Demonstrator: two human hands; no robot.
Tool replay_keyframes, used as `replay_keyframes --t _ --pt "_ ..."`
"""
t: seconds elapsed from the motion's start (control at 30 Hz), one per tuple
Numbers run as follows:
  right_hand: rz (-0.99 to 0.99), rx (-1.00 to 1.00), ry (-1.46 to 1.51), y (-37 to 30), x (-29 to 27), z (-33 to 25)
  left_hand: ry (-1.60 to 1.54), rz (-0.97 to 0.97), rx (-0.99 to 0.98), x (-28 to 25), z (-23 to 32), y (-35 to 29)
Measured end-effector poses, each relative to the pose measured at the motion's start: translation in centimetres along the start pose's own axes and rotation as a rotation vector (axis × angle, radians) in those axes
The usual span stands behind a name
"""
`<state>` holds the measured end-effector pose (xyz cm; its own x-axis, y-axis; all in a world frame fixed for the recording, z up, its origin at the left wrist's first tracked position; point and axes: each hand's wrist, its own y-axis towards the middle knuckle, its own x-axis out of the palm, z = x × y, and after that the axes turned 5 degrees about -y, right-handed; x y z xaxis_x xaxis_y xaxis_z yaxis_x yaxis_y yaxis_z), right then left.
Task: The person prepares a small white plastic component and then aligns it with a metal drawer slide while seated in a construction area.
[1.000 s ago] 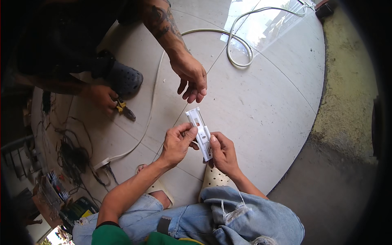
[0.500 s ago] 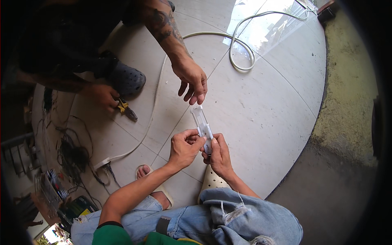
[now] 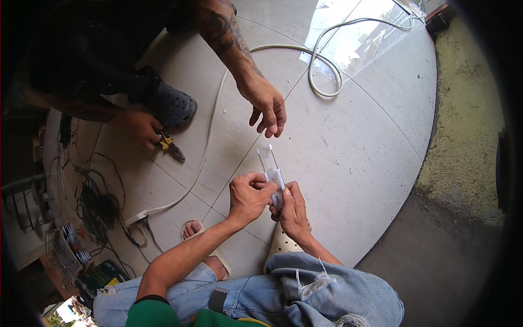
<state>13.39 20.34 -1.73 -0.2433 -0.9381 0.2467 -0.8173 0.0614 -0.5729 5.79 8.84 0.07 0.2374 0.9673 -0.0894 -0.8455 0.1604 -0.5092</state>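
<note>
A long, narrow white plastic piece (image 3: pixel 269 163), shaped like a channel with raised sides, is held between my two hands, its far end tilted away from me. My left hand (image 3: pixel 249 200) pinches it at the left side, thumb and fingertips pressed on its middle. My right hand (image 3: pixel 295 213) grips the near end from the right, thumb along its edge. Just beyond its far end hovers a co-worker's hand (image 3: pixel 266 109), fingers drooping and apart from it. The co-worker's other hand (image 3: pixel 140 129) holds yellow-handled pliers (image 3: pixel 172 150) low over the floor.
A pale cable (image 3: pixel 211 131) runs over the tiled floor (image 3: pixel 359 163), looping near a clear plastic sheet (image 3: pixel 348 43). Dark tangled wires (image 3: pixel 98 199) lie at left, near a white plug end (image 3: pixel 136 217). The co-worker's grey clog (image 3: pixel 173 106) stands beside the pliers. A rough wall (image 3: pixel 463 125) borders the right.
The co-worker's empty hand has shifted a little right, away from the white piece's far end. My hands keep nearly the same grip, with the piece tilted slightly differently.
</note>
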Motion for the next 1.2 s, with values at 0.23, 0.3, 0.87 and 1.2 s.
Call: replay_keyframes --t 0.23,0.3,0.87,1.2 --pt "0.005 0.045 0.077 0.1 0.1 -0.1 0.054 -0.017 -0.001 -0.5 1.0 -0.2" --pt "0.009 0.069 0.109 0.1 0.2 -0.2 0.035 -0.064 -0.038 -1.2 0.8 0.1" --pt "0.019 0.169 0.209 0.5 0.0 -0.5 0.011 -0.076 0.009 -1.5 0.3 0.4" --pt "-0.043 0.226 0.396 0.7 -0.9 -1.1 -0.007 -0.181 -0.037 -1.7 0.4 1.1"
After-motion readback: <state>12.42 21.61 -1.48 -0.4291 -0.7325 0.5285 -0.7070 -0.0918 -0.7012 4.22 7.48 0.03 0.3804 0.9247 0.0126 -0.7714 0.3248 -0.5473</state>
